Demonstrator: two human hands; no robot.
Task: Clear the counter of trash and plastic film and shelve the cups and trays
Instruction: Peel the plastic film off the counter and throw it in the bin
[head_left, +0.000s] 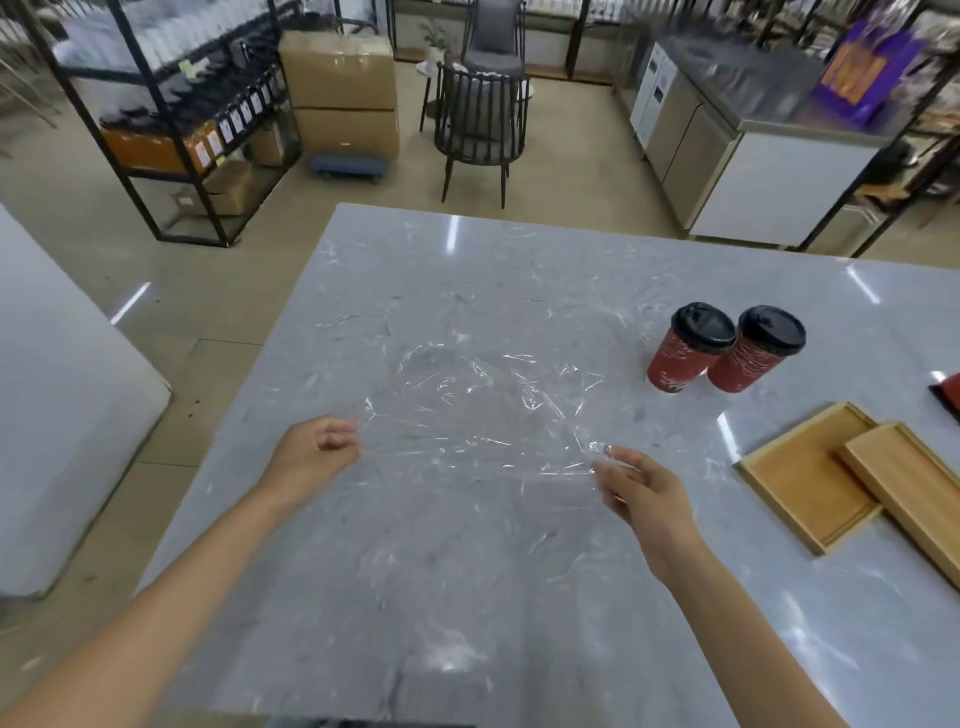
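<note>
Clear plastic film (483, 410) pinched by left hand (311, 452) and right hand (641, 493), red cups (722, 348) without legible writing

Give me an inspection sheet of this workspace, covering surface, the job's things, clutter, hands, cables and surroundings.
Surface: grey marble-look counter, glossy with light reflections.
Job's things: clear plastic film spread crinkled on the counter; two red cups with black lids standing side by side, apparently touching; two wooden trays, one overlapping the other, at the right.
Clutter: a red and dark object cut off by the right edge, unidentifiable.
Hands: left hand and right hand each pinch an edge of the film.
Cables: nothing seen.
Surroundings: black metal shelving, stacked cardboard boxes on a dolly, dark chairs, steel counter units.
</note>
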